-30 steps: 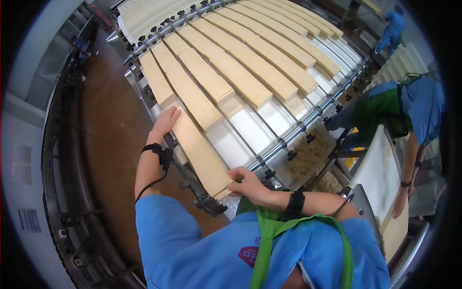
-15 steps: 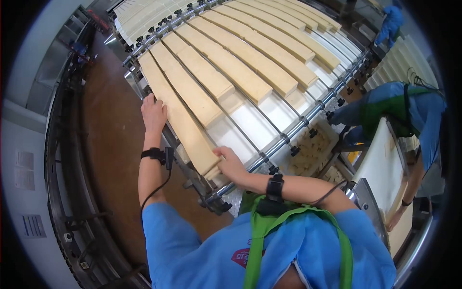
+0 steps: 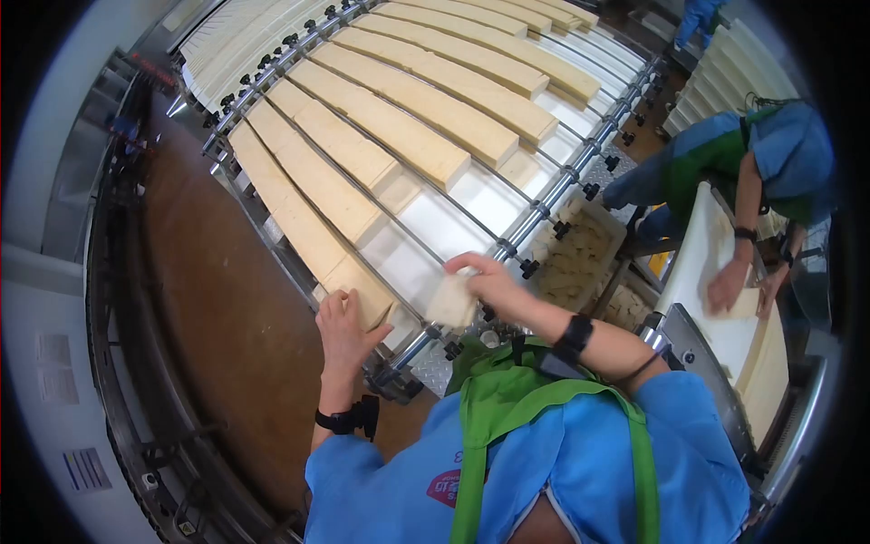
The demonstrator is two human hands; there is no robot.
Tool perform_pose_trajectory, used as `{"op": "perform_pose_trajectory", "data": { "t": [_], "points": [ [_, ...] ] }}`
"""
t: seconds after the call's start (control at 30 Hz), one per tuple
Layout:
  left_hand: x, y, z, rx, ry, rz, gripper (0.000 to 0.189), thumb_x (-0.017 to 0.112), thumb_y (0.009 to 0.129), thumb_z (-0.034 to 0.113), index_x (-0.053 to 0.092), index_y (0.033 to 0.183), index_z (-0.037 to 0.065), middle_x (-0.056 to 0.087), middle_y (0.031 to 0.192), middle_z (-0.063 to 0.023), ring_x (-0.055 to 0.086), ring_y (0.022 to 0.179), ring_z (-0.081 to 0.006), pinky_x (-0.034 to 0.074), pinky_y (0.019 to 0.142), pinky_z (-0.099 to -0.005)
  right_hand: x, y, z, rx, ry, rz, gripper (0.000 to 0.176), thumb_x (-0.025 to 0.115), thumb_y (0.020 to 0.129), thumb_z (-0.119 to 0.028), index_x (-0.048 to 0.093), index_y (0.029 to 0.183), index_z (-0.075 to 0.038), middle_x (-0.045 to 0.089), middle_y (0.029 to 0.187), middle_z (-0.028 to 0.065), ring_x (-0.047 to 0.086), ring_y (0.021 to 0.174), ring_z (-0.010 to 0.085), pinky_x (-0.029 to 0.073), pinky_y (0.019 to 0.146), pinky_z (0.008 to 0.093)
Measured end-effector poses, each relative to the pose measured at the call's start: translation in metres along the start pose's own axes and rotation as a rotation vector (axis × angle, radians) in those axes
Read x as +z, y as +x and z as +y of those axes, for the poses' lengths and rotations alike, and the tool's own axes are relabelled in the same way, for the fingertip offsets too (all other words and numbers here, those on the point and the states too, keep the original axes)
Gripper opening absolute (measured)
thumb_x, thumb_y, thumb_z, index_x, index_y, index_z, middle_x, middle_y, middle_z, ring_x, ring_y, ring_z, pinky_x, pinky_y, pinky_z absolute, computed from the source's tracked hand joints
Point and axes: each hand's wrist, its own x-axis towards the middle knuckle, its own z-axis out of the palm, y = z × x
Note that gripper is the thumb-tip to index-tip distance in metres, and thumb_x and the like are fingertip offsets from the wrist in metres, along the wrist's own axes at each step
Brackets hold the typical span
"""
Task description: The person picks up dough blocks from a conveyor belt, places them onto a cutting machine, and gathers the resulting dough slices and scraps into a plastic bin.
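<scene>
Long pale-yellow slabs [image 3: 385,113] lie side by side on a white conveyor [image 3: 426,227], with thin metal rods between them. At the near end of the leftmost slab [image 3: 294,222], my left hand [image 3: 344,326] is closed round the end piece [image 3: 356,286], fingers on its left side and thumb at its near edge. A seam crosses the slab just above that piece. My right hand [image 3: 494,288] is closed on a flat, pale slice [image 3: 451,303], held over the conveyor's front edge; both are slightly blurred.
A metal bar [image 3: 535,213] with black knobs runs along the conveyor's near edge. Beyond it stands a bin [image 3: 580,249] of pale offcuts. On the right, a co-worker [image 3: 770,163] handles pieces at another belt [image 3: 693,263]. Brown floor [image 3: 217,299] lies to the left.
My left hand has come down from the slab's left side to its near end. My right hand has left that end and moved right and up, now carrying a slice. The view has shifted.
</scene>
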Motion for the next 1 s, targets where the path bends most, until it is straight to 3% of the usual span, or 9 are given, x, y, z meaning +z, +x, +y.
{"op": "perform_pose_trajectory", "data": {
  "t": [0.17,0.37,0.5,0.53,0.73,0.9,1.0],
  "points": [
    [0.007,0.002,0.012,-0.015,0.088,0.019,0.062,0.069,0.055,0.02,0.047,0.108,-0.003,0.043,0.106,-0.0169,0.039,0.102,-0.0331,0.034,0.084,-0.0427,-0.099,-0.045,-0.016,-0.055,0.269,0.256,0.038,0.042,0.066,0.008,0.056,0.1,-0.002,0.057,0.096,0.007,0.057,0.088,0.0175,0.046,0.078,0.0277],
    [0.016,0.005,0.013,-0.058,0.106,0.049,0.054,0.066,0.057,0.014,0.045,0.104,-0.002,0.043,0.106,-0.0172,0.04,0.102,-0.0336,0.035,0.083,-0.0432,-0.216,-0.096,0.018,-0.199,0.101,0.676,0.044,0.041,0.063,0.007,0.055,0.104,-0.002,0.057,0.099,0.0054,0.054,0.092,0.0139,0.043,0.078,0.0247],
    [0.022,0.002,0.013,-0.087,0.121,0.043,0.056,0.066,0.057,0.012,0.045,0.106,-0.002,0.043,0.106,-0.0175,0.04,0.102,-0.0341,0.036,0.082,-0.0434,-0.273,-0.114,0.063,0.01,-0.346,0.724,0.045,0.056,0.072,-0.008,0.049,0.116,-0.003,0.05,0.11,0.0096,0.052,0.095,0.0171,0.042,0.082,0.0267],
    [0.024,0.001,0.013,-0.099,0.126,0.041,0.056,0.066,0.056,0.011,0.044,0.106,-0.002,0.043,0.106,-0.0175,0.04,0.102,-0.0343,0.036,0.082,-0.0434,-0.269,-0.12,0.057,0.066,-0.557,0.753,0.051,0.063,0.075,-0.019,0.046,0.119,-0.002,0.047,0.115,0.0119,0.051,0.099,0.0197,0.041,0.084,0.0287],
    [0.033,0.004,0.016,-0.26,0.118,0.02,0.066,0.066,0.054,0.012,0.041,0.114,0.0,0.042,0.11,-0.0175,0.04,0.102,-0.035,0.035,0.084,-0.0456,-0.271,-0.147,0.079,0.172,-0.512,0.546,0.044,0.062,0.078,-0.02,0.049,0.114,0.002,0.052,0.113,0.0134,0.052,0.101,0.0218,0.041,0.085,0.0298],
    [0.031,0.003,0.025,-0.219,0.154,0.074,0.064,0.067,0.054,0.009,0.041,0.112,0.002,0.042,0.109,-0.017,0.038,0.107,-0.0341,0.033,0.088,-0.0433,-0.272,-0.167,0.089,0.058,-0.619,0.54,0.035,0.06,0.078,-0.012,0.052,0.11,0.002,0.055,0.104,0.0105,0.055,0.09,0.0157,0.044,0.076,0.026],
    [0.032,0.0,0.027,-0.254,0.131,0.045,0.066,0.067,0.053,0.007,0.04,0.114,0.002,0.041,0.112,-0.0174,0.036,0.109,-0.035,0.03,0.092,-0.0426,-0.265,-0.178,0.087,0.003,-0.468,0.56,0.033,0.058,0.079,-0.008,0.052,0.109,0.002,0.055,0.101,0.0097,0.056,0.084,0.0132,0.045,0.072,0.025]
  ]
}}
